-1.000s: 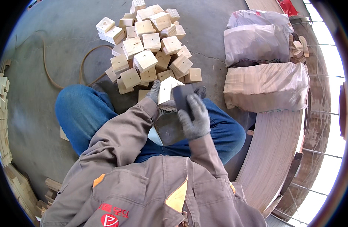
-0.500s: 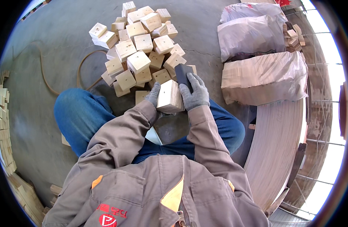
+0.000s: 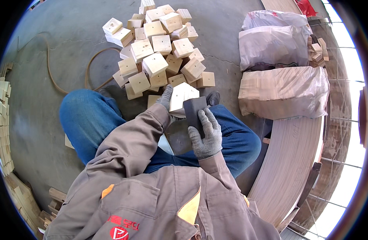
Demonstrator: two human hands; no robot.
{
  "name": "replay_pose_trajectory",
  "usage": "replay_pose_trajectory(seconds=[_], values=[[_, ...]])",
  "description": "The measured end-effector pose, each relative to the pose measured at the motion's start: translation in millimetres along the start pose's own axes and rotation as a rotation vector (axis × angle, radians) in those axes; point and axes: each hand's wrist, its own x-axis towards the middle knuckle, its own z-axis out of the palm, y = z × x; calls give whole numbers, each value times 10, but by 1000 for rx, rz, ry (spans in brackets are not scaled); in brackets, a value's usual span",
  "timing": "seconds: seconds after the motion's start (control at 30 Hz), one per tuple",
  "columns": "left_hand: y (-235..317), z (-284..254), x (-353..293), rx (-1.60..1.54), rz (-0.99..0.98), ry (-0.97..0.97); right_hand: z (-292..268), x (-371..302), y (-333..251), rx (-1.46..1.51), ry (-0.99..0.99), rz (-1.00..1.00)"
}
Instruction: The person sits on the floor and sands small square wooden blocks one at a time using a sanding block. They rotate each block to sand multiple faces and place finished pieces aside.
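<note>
The person's gloved left hand [image 3: 166, 98] is closed around a pale wooden block [image 3: 182, 94], with a gloved digit laid along the block's left side and more of the glove showing under its near edge. Most of that hand's grip is hidden behind the block, so how far the fingers wrap underneath cannot be told. The gloved right hand [image 3: 208, 137] pinches a dark grey, flat-sided block [image 3: 195, 110], its thumb at the lower left and its fingers along the right edge, spread only about as wide as the piece. The dark block overlaps the wooden block's right near side in this view; whether the two faces press together cannot be told.

The wooden block is held above the floor [image 3: 36, 120] between the person's bent knees, just on the near side of a heap of similar wooden blocks [image 3: 154, 64]. Two wrapped bundles [image 3: 283, 92] lie off to the right, and a thin brown hose [image 3: 49, 66] curves across the floor at left.
</note>
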Motion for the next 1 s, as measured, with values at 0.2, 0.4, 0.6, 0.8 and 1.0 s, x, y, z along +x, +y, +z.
replay_pose_trajectory(seconds=[0.2, 0.4, 0.6, 0.8, 1.0], values=[[-104, 34, -68, 210, 2, 53, 134, 487, 334, -63, 89, 21], [-79, -71, 8, 176, -26, 83, 264, 901, 587, -27, 54, 157], [-55, 11, -97, 118, 9, 83, 96, 319, 293, 1, 53, 35], [-68, -28, 14, 39, -11, 1, -122, -128, -18, -5, -25, -7], [-26, -94, 66, 67, -73, -32, -2, 218, 177, -43, 77, -64]])
